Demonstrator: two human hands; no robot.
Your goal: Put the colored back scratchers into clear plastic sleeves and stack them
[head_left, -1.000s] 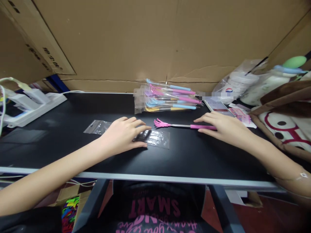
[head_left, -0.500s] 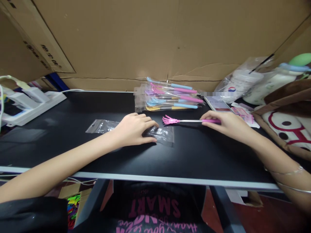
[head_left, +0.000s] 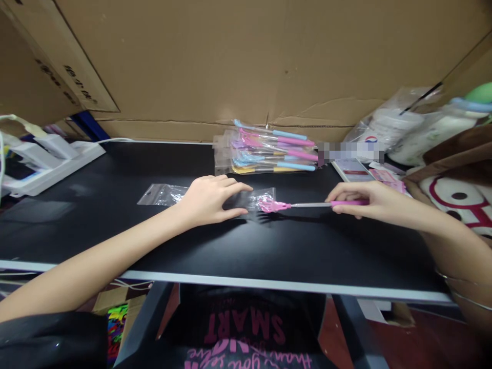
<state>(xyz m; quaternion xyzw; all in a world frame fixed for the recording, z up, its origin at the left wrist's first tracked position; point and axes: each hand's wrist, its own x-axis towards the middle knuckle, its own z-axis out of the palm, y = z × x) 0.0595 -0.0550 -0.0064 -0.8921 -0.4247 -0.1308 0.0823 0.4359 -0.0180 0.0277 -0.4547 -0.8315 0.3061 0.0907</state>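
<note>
A clear plastic bag (head_left: 163, 195) lies flat on the black table, its holed end to the left. My left hand (head_left: 211, 201) holds it down near the other end, thumb and fingers curved about it. My right hand (head_left: 355, 199) is closed on the pink handle of a back scratcher (head_left: 311, 205) with a metal rod. Its pink hand-shaped head overlaps the bag's right end; whether the prongs are inside or on top, I cannot tell. Behind my hands, bagged back scratchers (head_left: 277, 148) in blue, pink and yellow lie in a pile.
A white power strip (head_left: 54, 169) with plugged-in chargers sits at the left. At the right are a phone (head_left: 350, 169), a bagged cup (head_left: 395, 128), a bottle and a brown bag (head_left: 434, 179). A cardboard wall (head_left: 230, 61) closes off the back.
My right hand has shifted slightly right and nearer to me. The bag's right end has moved up, and the scratcher's head now overlaps it. My left hand still holds the bag.
</note>
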